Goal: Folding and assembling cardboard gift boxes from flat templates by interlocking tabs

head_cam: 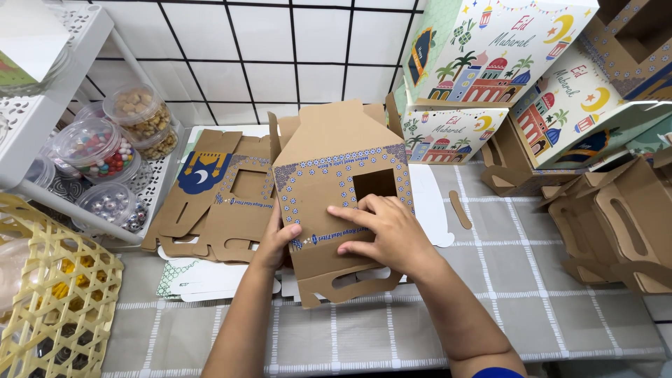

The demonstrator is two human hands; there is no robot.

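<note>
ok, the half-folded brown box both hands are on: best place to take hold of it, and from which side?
Probably the two long side edges of the brown box, one from each side. It lies flat on the table, a wide panel facing up, so the top gives no purchase. The left hand already clasps the left edge; the right hand presses flat on the panel beside the square window. Avoid the loose bottom flaps.

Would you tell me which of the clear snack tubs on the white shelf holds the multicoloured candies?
The middle tub: its bright mixed beads contrast with the brown nuts in the tub behind and the silvery sweets in the tub in front.
</note>
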